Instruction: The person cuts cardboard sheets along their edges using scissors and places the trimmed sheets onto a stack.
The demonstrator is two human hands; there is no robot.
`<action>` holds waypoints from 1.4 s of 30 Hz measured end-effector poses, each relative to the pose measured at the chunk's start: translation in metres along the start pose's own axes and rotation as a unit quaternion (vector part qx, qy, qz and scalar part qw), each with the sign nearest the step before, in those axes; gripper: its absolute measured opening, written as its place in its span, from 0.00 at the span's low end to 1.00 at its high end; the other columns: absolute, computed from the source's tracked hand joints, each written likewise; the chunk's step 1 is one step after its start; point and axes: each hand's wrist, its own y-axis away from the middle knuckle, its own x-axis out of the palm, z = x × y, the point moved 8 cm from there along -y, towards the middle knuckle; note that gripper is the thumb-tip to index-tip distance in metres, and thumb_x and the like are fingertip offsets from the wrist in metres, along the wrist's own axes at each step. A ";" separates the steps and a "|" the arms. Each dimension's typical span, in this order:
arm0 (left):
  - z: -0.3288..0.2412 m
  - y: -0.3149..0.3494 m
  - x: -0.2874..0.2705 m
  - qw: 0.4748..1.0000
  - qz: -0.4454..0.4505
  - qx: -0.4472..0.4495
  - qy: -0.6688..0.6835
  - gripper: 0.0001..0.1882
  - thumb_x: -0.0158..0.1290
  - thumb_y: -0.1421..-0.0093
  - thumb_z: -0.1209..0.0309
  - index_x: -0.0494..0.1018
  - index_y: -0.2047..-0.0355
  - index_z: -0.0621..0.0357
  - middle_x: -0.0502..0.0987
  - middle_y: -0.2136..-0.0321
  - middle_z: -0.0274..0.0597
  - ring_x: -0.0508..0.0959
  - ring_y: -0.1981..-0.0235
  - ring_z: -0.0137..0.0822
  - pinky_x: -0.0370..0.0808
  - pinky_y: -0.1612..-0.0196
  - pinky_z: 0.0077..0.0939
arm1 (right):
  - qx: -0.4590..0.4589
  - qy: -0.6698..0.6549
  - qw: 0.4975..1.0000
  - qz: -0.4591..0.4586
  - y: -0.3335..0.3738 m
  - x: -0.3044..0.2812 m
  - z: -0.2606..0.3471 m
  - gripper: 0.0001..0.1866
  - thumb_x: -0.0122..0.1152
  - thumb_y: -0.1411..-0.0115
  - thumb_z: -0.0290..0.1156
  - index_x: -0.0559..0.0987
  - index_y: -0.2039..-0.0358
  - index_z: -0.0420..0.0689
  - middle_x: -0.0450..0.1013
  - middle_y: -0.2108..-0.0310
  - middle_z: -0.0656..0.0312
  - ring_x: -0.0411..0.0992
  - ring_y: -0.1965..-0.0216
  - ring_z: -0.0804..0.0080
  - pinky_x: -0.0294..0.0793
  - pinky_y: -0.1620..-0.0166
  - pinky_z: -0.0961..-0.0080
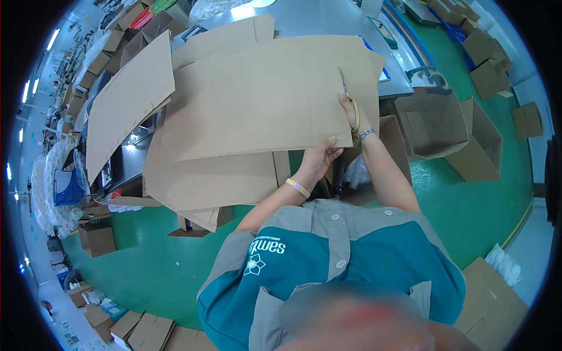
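Observation:
A large brown cardboard sheet (263, 96) lies across the table in front of me. My right hand (355, 117) is closed around a pair of scissors (344, 82) with yellow handles, its blades pointing away from me over the right part of the sheet. A cut edge shows in the cardboard just below that hand. With its thumb on top, my left hand (321, 159) pinches the sheet's near edge, left of the right wrist. Other cardboard pieces (216, 181) lie underneath, partly hidden.
Another cardboard panel (132, 105) leans at the left. The metal table (316, 17) extends behind the sheets. Open cardboard boxes (430, 123) stand on the green floor (158, 269) at the right, and one sits close below my hands. Flattened cardboard (489, 307) lies at the lower right.

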 end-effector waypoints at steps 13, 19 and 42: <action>-0.003 0.005 0.005 1.000 -0.002 -0.005 -0.004 0.06 0.47 0.46 0.73 0.67 0.67 0.61 0.71 0.73 0.35 0.72 0.72 0.27 0.73 0.67 0.19 | -0.002 -0.037 0.998 0.055 -0.038 0.005 0.011 0.30 0.47 0.48 0.52 0.66 0.57 0.35 0.69 0.66 0.56 0.69 0.67 0.69 0.70 0.64 0.77; 0.002 0.011 0.010 1.000 0.009 -0.022 0.013 0.06 0.46 0.45 0.72 0.67 0.68 0.61 0.71 0.73 0.36 0.72 0.71 0.27 0.73 0.67 0.18 | -0.032 -0.061 0.996 0.062 -0.056 0.003 0.018 0.27 0.46 0.46 0.49 0.68 0.58 0.36 0.68 0.63 0.56 0.67 0.62 0.71 0.67 0.60 0.77; 0.009 0.026 0.024 0.998 0.037 -0.056 0.012 0.08 0.45 0.44 0.71 0.66 0.65 0.61 0.71 0.70 0.37 0.72 0.68 0.26 0.71 0.64 0.18 | -0.040 -0.142 0.985 0.085 -0.082 -0.003 0.041 0.27 0.44 0.46 0.50 0.68 0.58 0.37 0.69 0.64 0.57 0.70 0.65 0.71 0.70 0.63 0.78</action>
